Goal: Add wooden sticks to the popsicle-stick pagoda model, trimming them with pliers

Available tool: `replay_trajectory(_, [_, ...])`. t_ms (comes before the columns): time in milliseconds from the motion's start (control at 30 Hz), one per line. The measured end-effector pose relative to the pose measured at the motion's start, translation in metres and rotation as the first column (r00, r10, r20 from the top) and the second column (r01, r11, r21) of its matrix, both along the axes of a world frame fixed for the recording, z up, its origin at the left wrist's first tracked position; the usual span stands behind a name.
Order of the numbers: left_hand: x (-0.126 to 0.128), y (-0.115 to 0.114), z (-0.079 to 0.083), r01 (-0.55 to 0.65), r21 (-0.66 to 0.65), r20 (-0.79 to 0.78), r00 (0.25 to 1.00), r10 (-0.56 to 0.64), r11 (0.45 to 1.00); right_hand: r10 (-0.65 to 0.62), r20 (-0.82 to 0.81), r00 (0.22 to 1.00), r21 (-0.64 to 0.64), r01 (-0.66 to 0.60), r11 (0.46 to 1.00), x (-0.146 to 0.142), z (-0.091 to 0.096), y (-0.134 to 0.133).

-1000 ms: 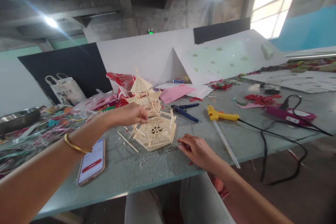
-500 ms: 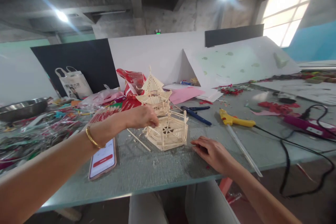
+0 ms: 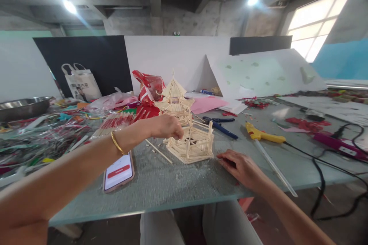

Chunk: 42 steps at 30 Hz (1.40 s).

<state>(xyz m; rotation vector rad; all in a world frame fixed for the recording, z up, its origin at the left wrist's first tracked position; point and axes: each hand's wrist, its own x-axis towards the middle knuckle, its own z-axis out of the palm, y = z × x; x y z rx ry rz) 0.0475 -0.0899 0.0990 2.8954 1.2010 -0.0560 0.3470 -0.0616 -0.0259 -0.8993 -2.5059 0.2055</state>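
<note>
A small pavilion-like model made of thin pale wooden sticks stands on the table; its hexagonal railed base is at the front and a tiered pointed roof section rises behind. My left hand, a gold bangle on the wrist, reaches over the left side of the base. Its fingers are pinched and point down; whatever is between them is hidden. My right hand rests on the tabletop just right of the base, fingers loosely extended, holding nothing visible. A loose wooden stick lies left of the base.
A lit phone lies under my left forearm. Blue-handled pliers, a yellow glue gun with a clear glue stick, and its black cord lie right. Scraps and a metal bowl fill the left. A red bag stands behind.
The view has shifted slightly, so most table items appear further right. My left hand has moved a little right over the base, still pinched. My right hand stays resting beside it.
</note>
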Motion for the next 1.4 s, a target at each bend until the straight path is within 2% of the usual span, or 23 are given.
replay_trajectory(200, [0.007,-0.002,0.006,-0.022,0.009,-0.048,0.999,0.023,1.000,-0.006,0.019,1.000,-0.007,0.006,1.000,-0.001,0.004,-0.003])
replay_trajectory(467, [0.006,-0.002,0.003,-0.017,0.026,-0.043,0.999,0.018,1.000,0.006,0.010,1.000,0.000,-0.006,1.000,-0.001,0.004,-0.003])
replay_trajectory(567, [0.008,-0.011,0.006,0.008,0.040,-0.009,1.000,-0.008,0.999,0.022,0.018,1.000,0.001,-0.022,1.000,0.001,0.004,-0.004])
replay_trajectory(667, [0.007,-0.031,0.010,0.032,0.055,0.073,0.997,-0.036,0.998,0.027,0.023,0.999,-0.005,-0.027,1.000,0.002,0.004,-0.002])
replay_trajectory(767, [-0.002,-0.053,0.005,-0.061,0.013,0.059,0.996,0.061,0.998,0.023,0.015,1.000,-0.018,-0.023,1.000,0.002,0.003,-0.002])
replay_trajectory(933, [-0.025,-0.071,-0.021,-0.260,0.030,-0.135,0.956,0.262,0.965,0.017,-0.002,1.000,-0.001,-0.017,1.000,0.002,0.002,-0.011])
replay_trajectory(1000, [-0.033,-0.070,-0.028,-0.325,0.032,-0.131,0.936,0.326,0.945,-0.047,0.053,0.997,0.027,0.046,0.999,0.005,0.012,-0.015])
replay_trajectory(1067, [-0.038,-0.066,-0.031,-0.423,0.052,-0.139,0.894,0.426,0.905,-0.139,0.142,0.980,0.068,0.130,0.989,0.009,0.034,-0.011])
replay_trajectory(1167, [-0.043,-0.055,-0.032,-0.562,0.117,-0.204,0.794,0.573,0.819,-0.262,0.185,0.947,0.120,0.242,0.963,0.013,0.081,0.018])
replay_trajectory(1267, [-0.047,-0.038,-0.037,-0.661,0.152,-0.234,0.698,0.677,0.735,-0.310,0.282,0.908,0.122,0.286,0.950,0.000,0.117,0.073])
replay_trajectory(1333, [-0.051,-0.027,-0.043,-0.707,0.127,-0.220,0.664,0.715,0.696,-0.296,0.354,0.887,0.104,0.277,0.955,-0.020,0.123,0.113])
replay_trajectory(1400, [-0.053,-0.017,-0.049,-0.735,0.098,-0.185,0.649,0.738,0.671,-0.287,0.434,0.854,0.063,0.289,0.955,-0.047,0.116,0.148])
